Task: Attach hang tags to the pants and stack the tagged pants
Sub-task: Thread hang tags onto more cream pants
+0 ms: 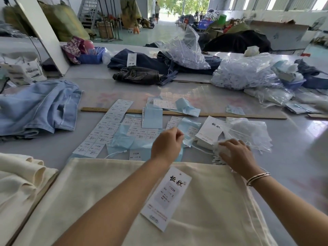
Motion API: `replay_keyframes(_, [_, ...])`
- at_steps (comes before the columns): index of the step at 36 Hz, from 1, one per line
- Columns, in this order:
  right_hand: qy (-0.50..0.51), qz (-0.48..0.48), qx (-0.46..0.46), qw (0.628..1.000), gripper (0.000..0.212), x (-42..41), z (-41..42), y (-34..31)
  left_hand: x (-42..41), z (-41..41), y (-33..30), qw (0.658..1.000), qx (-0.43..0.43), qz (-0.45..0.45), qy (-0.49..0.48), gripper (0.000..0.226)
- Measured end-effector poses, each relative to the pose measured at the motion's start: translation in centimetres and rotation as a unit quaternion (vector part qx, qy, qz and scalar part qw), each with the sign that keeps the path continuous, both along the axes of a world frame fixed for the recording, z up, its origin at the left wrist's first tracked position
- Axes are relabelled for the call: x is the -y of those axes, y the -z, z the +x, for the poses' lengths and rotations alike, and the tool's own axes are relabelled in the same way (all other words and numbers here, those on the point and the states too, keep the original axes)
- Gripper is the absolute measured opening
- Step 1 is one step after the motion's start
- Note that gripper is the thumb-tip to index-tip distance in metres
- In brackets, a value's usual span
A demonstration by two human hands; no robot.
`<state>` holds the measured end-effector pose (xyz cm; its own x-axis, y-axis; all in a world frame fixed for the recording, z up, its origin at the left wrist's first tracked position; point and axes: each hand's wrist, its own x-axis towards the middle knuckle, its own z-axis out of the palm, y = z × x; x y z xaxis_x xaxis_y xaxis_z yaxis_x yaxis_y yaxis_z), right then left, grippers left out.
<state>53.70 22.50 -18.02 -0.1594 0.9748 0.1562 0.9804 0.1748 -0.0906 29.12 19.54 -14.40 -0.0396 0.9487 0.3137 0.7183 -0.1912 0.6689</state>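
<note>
Hang tag point(166, 198) on pants point(204, 201); sticker sheets point(106, 128) beyond; folded pants point(19, 185) left.

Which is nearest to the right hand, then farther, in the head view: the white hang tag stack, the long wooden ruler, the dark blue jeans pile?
1. White hang tag stack, just left of the right hand.
2. Long wooden ruler, beyond it.
3. Dark blue jeans pile, far back.

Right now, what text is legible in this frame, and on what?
"1103#" and "S": white card hang tag lying on the cream folded pants; its two large brush characters and fine print are unreadable.
"1103#": white size-label sheets on the grey table; smaller rows blurred.
"1103#", "XL": loose white label.
White paper bag print: blurred.
</note>
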Motion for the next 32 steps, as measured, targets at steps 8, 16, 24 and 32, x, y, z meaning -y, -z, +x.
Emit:
replay_keyframes(8, [0.021,-0.347,-0.674,0.651,0.031,9.8,-9.9,-1.9,4.4,-2.2,-2.5,0.996,-0.004,0.048,0.071,0.006])
replay_keyframes(16, [0.144,-0.366,-0.843,0.368,0.033,8.2,-11.9,-3.3,11.2,-2.3,1.0,0.994,0.039,0.021,0.101,0.001])
replay_keyframes(24, [0.159,-0.319,-0.864,0.355,0.020,6.9,-10.4,-3.0,13.1,-2.7,4.2,0.994,0.041,-0.047,0.088,0.003])
replay_keyframes(32, [0.102,-0.197,-0.721,0.657,0.019,7.6,-7.7,-1.9,11.2,-1.3,6.0,0.994,-0.044,-0.094,0.030,0.063])
